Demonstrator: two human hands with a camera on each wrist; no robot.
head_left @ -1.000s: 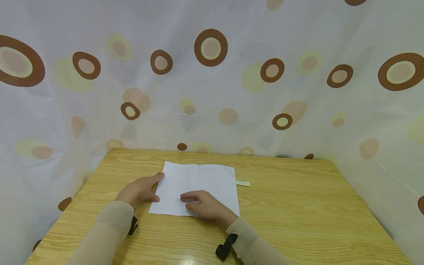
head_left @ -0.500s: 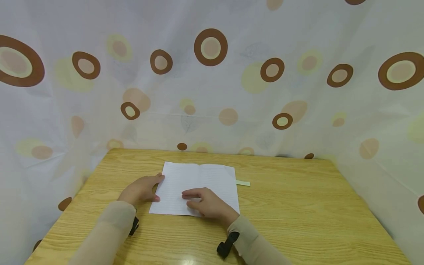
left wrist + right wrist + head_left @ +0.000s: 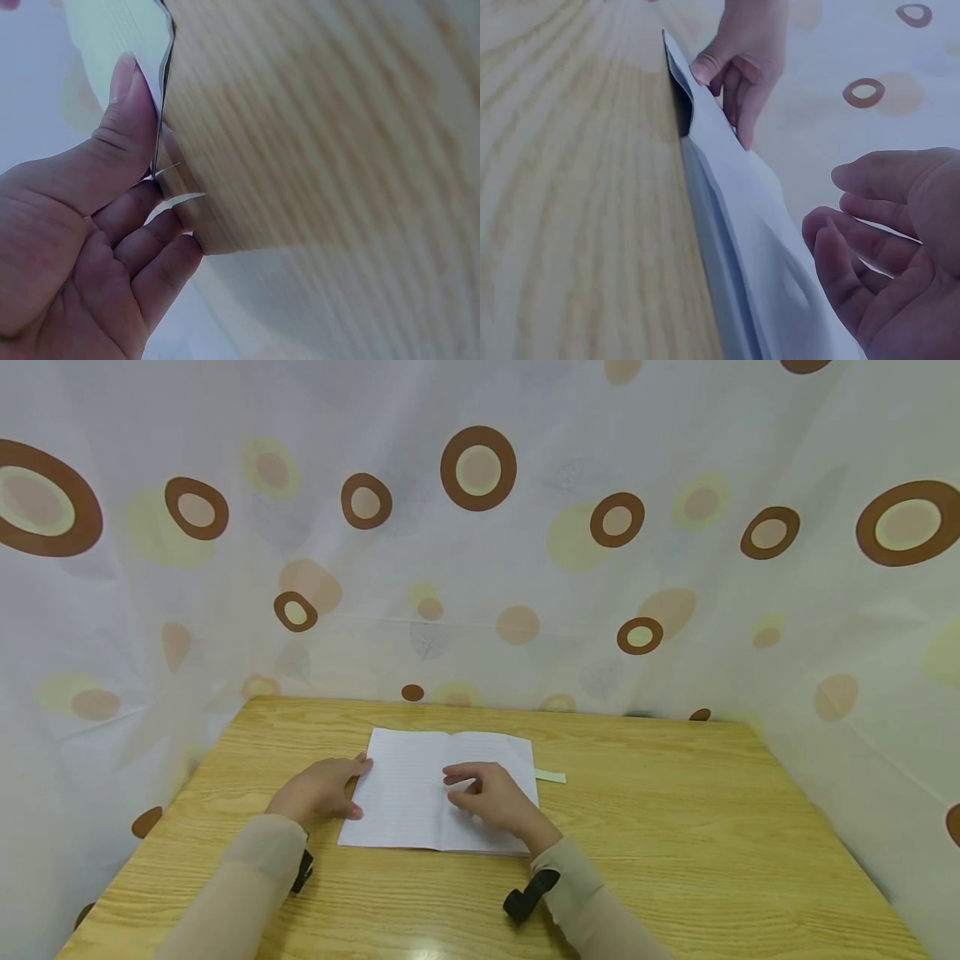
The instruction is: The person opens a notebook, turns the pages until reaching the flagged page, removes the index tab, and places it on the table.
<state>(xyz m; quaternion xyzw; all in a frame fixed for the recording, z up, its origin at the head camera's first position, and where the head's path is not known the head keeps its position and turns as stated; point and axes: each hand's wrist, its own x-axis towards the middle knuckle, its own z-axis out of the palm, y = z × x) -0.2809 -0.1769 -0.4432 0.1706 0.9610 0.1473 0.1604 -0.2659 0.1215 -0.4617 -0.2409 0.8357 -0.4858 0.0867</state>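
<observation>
An opened notebook with lined white pages lies on the wooden table, its fold running down the middle. My left hand is at its left edge. In the left wrist view, the thumb of that left hand rests on the page, while the other fingers bend at the edge of the book. Over the right page is my right hand, fingers loosely bent and holding nothing. The right wrist view has this right hand raised above the paper, with a gap between thumb and fingers.
A pale strip sticks out from the notebook's right edge. The wooden table reaches back to a white curtain with brown and beige circles, which also hangs along both sides. A black strap is on the right wrist.
My right hand has moved right and away from me, from the left page across the fold to over the right page. The left hand has stayed at the notebook's left edge.
</observation>
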